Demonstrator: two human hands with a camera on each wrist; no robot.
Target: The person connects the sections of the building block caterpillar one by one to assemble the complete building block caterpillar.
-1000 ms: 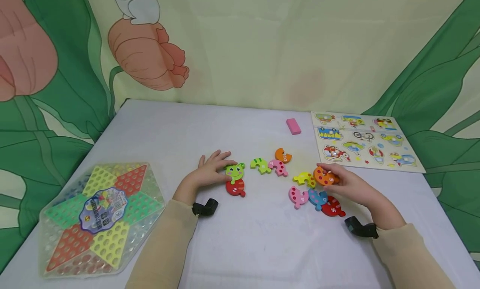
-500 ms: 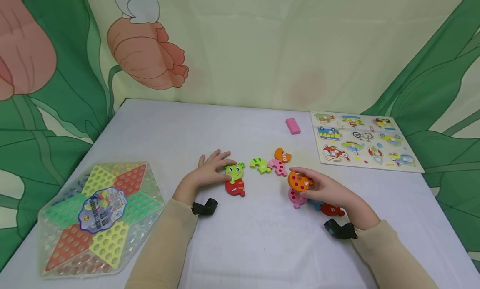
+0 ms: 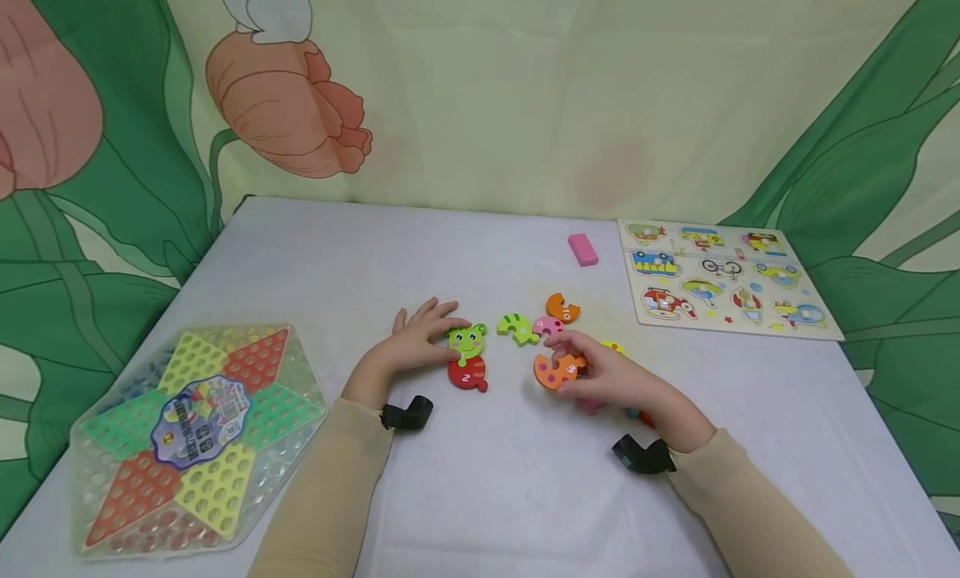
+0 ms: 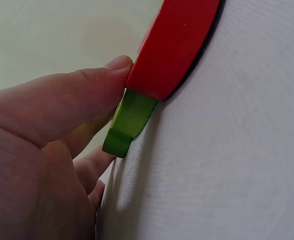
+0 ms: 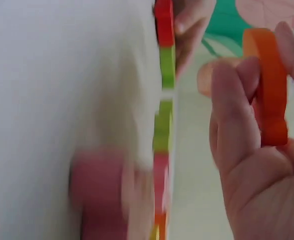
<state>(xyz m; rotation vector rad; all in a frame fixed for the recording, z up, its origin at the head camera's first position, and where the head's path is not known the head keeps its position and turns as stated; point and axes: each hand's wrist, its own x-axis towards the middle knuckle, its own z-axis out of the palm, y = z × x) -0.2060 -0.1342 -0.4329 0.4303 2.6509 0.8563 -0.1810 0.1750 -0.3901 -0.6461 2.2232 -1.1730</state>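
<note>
In the head view, my left hand (image 3: pixel 412 344) holds the green animal-face puzzle piece (image 3: pixel 467 342) between index finger and thumb, its other fingers spread. That piece joins a red piece marked 2 (image 3: pixel 467 374) below it; the left wrist view shows the thumb at the edge where red (image 4: pixel 174 45) meets green (image 4: pixel 132 117). My right hand (image 3: pixel 615 381) pinches an orange spotted puzzle piece (image 3: pixel 551 373) with a rounded notch, raised over the table in the right wrist view. Beyond it lie a green striped piece (image 3: pixel 516 329), a pink dotted piece (image 3: pixel 545 324) and an orange piece (image 3: pixel 562 309).
Yellow (image 3: pixel 614 346), pink (image 3: pixel 590 406) and red pieces lie partly hidden by the right hand. A pink block (image 3: pixel 582 249) and a vehicle peg board (image 3: pixel 720 311) are at the back right. A star-patterned marble board (image 3: pixel 198 444) lies on the left.
My right hand has carried the orange spotted piece leftward from the right-hand pieces, over the pink one, towards the green and red pair. My left hand has stayed in place.
</note>
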